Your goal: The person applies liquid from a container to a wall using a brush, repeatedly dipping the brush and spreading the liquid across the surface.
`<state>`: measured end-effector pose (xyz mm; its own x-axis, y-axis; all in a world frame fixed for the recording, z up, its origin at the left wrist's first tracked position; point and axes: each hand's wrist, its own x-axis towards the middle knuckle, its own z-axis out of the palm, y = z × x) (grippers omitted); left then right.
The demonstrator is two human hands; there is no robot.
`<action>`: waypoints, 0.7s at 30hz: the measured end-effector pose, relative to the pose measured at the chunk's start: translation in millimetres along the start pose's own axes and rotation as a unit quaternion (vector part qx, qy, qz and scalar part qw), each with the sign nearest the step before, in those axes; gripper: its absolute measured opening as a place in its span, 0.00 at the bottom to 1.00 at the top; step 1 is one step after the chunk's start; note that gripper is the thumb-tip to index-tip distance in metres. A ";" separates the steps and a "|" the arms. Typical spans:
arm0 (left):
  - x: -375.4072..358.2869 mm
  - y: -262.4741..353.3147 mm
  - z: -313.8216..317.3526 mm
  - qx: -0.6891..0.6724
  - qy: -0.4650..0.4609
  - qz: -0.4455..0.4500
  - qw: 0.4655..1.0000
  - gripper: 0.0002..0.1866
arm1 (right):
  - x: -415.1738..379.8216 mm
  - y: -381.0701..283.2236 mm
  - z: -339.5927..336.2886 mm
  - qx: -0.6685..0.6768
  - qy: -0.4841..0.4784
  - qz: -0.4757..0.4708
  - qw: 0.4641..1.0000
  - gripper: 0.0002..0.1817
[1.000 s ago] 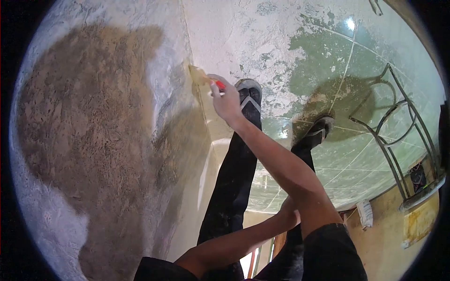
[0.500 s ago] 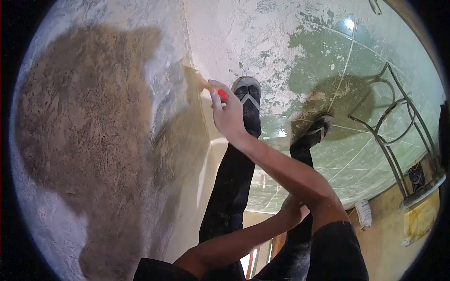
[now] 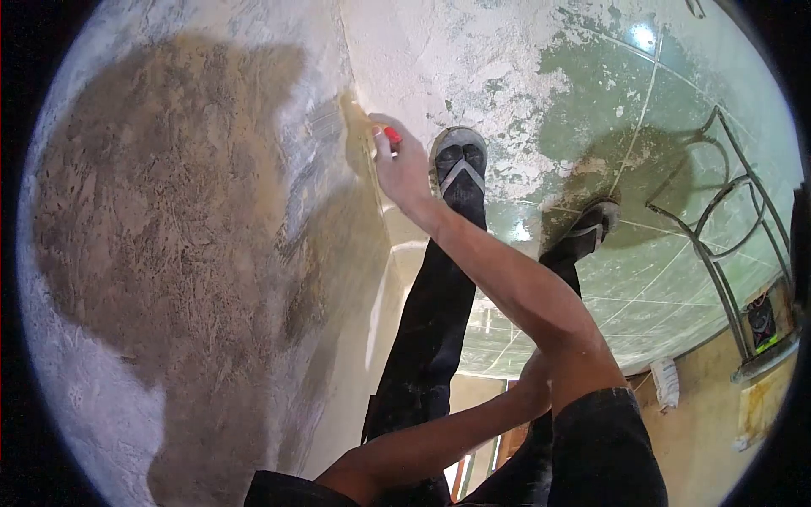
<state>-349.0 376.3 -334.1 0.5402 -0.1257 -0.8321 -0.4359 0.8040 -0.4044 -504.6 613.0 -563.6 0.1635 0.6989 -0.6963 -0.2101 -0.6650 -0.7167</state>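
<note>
My right hand point(image 3: 402, 169) is closed on a small hand tool point(image 3: 392, 134) with a red handle end and a tan section. The tool's far end meets the rough plastered wall point(image 3: 169, 211) near its corner with the floor; whether it is a brush or a scraper is unclear. My left forearm crosses below, from the lower left to behind my right elbow. Most of my left hand point(image 3: 537, 384) is hidden there, fingers included.
Green floor tiles point(image 3: 591, 127) carry white flaky residue. My sandalled feet point(image 3: 460, 160) stand on them. A metal-framed stand point(image 3: 718, 270) is at the right, with a pale cloth-like item point(image 3: 665, 383) lower down. A large shadow falls across the wall.
My right hand and the tool have moved slightly up along the wall's edge. The view has shifted a little, so feet and stand appear further right.
</note>
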 end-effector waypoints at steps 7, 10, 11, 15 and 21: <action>-7.4 50.5 26.3 0.694 -0.014 0.083 0.715 0.22 | -54.3 -27.5 -60.1 0.108 -0.059 0.028 0.992 0.15; -5.5 40.3 21.2 0.686 0.011 0.132 0.716 0.19 | -40.9 -15.3 -60.9 0.061 -0.047 0.095 0.992 0.17; -4.5 36.7 19.1 0.636 0.044 0.191 0.746 0.16 | -32.7 -10.3 -55.1 0.062 -0.048 0.093 0.993 0.17; -13.8 47.9 46.4 -0.016 0.159 0.018 0.987 0.13 | -54.7 -68.3 -25.6 -0.035 -0.104 0.031 0.993 0.16; 8.9 43.9 30.5 0.884 -0.035 0.134 0.447 0.23 | -139.4 -164.0 -67.6 0.099 -0.161 -0.043 0.981 0.17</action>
<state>-341.4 428.2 -347.6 0.6869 0.0823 -0.7221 0.7248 -0.0051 0.6889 -427.7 606.8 -351.7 -0.1170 0.8179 -0.5633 -0.3979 -0.5583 -0.7280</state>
